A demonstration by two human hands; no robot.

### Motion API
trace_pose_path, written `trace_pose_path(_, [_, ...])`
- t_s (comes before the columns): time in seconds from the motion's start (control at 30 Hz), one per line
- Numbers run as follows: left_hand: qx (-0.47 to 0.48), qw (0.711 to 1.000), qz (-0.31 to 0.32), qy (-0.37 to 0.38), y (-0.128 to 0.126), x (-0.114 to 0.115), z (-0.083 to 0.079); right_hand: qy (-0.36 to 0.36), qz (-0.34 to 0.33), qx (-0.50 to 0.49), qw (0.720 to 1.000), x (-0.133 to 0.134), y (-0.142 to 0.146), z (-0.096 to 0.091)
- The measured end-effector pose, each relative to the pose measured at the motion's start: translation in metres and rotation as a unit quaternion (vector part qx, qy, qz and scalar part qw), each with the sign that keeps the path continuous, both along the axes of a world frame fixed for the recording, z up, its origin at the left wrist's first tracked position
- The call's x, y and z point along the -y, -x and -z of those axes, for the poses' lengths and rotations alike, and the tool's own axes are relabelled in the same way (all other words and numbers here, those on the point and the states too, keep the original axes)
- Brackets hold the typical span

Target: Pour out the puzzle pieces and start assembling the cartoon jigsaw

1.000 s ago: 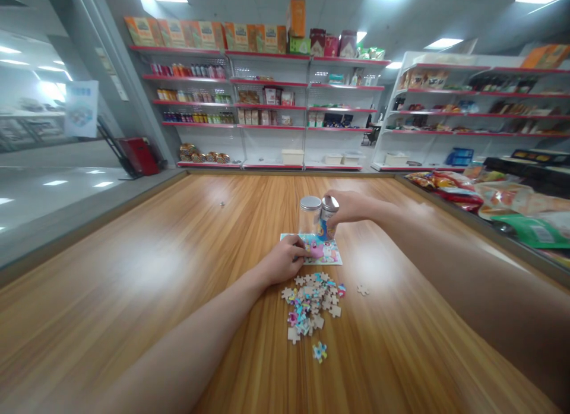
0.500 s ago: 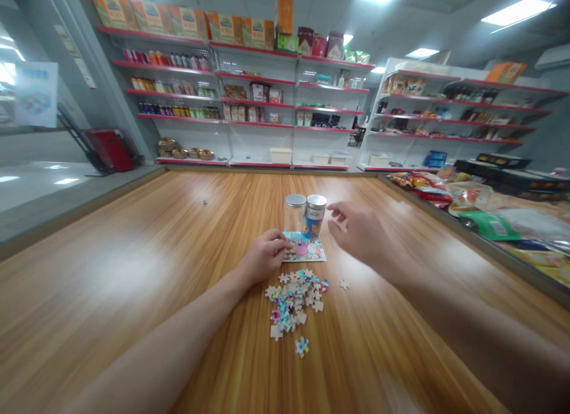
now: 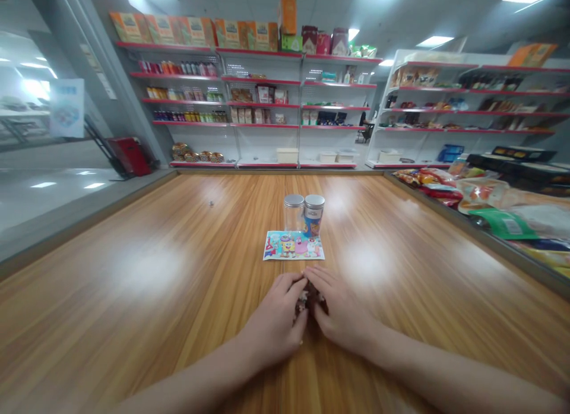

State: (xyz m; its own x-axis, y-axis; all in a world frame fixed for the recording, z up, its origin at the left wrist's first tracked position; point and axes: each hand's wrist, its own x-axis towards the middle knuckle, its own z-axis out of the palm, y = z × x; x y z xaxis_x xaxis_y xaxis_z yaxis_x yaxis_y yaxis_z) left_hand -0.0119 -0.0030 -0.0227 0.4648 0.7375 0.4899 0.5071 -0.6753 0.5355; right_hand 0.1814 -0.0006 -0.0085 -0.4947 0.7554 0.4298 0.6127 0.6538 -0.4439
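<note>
Left hand (image 3: 278, 310) off the picture sheet (image 3: 294, 247), right hand (image 3: 342, 307) in from beside the printed jar (image 3: 314, 219); both now cup the puzzle pieces (image 3: 301, 301) on the tabletop (image 3: 178, 295). Can't tell if either grip is clamped on any.

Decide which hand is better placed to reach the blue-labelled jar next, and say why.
Probably the right hand: the blue-labelled jar stands to the right of the clear jar. The edge is slim: the right and left hand both cup the puzzle pieces.
</note>
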Motion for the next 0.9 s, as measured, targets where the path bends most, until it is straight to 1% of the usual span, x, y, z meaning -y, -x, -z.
trace_pose_path(0.1, [0.013, 1.0, 0.005, 0.019, 0.004, 0.002, -0.003, 0.021, -0.013, -0.032, 0.999, 0.0, 0.003, 0.0])
trace_pose_path(0.27, [0.067, 0.989, 0.001, 0.133, 0.014, 0.001, -0.018, 0.092, 0.019, -0.102, 0.99, 0.006, -0.004, -0.002])
trace_pose_path(0.4, [0.124, 0.965, -0.027, 0.23, 0.017, 0.004, -0.016, 0.171, 0.051, -0.149, 0.973, 0.009, -0.01, -0.004])
trace_pose_path(0.47, [0.147, 0.952, -0.026, 0.268, 0.017, 0.006, -0.013, 0.195, 0.062, -0.166, 0.965, 0.01, -0.011, -0.004])
trace_pose_path(0.53, [0.152, 0.947, -0.017, 0.284, 0.017, 0.007, -0.012, 0.191, 0.056, -0.167, 0.966, 0.012, -0.011, -0.003])
trace_pose_path(0.63, [0.143, 0.948, -0.016, 0.285, 0.018, 0.007, -0.013, 0.155, 0.033, -0.147, 0.976, 0.016, -0.012, -0.005])
trace_pose_path(0.8, [0.143, 0.952, -0.02, 0.271, 0.019, 0.005, -0.016, 0.116, 0.017, -0.11, 0.987, 0.018, -0.017, -0.009])
trace_pose_path(0.9, [0.147, 0.955, -0.005, 0.259, 0.017, 0.005, -0.018, 0.103, -0.004, -0.095, 0.99, 0.016, -0.017, -0.009])
